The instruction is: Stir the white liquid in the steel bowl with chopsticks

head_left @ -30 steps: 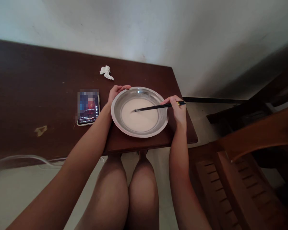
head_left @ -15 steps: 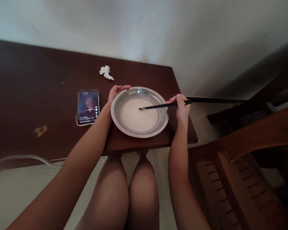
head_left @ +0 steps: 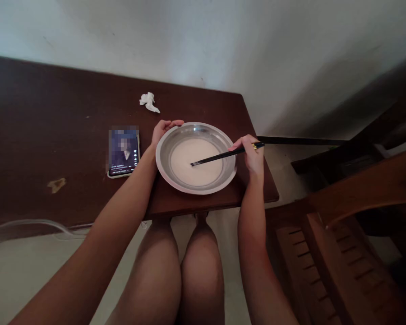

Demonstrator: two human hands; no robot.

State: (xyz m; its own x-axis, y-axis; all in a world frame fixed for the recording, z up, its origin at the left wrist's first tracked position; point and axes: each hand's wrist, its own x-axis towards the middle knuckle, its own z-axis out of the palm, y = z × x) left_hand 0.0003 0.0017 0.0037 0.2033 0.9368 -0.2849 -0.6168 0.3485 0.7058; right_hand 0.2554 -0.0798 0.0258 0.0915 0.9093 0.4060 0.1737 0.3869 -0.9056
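Right hand point(head_left: 252, 155) pinches black chopsticks point(head_left: 223, 155), tips dipped in pale liquid point(head_left: 196, 161). Left hand point(head_left: 162, 131) curled on rim steadies round steel basin point(head_left: 196, 187), near edge of dark wooden table point(head_left: 54, 135).

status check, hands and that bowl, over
Left hand grips the metal bowl at its far-left rim. Right hand holds black chopsticks, tips in the white liquid. Phone lies just left of the bowl, apart from it.

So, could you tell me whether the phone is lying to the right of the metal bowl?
No, the phone lies on the table to the left of the metal bowl, beside the left hand.
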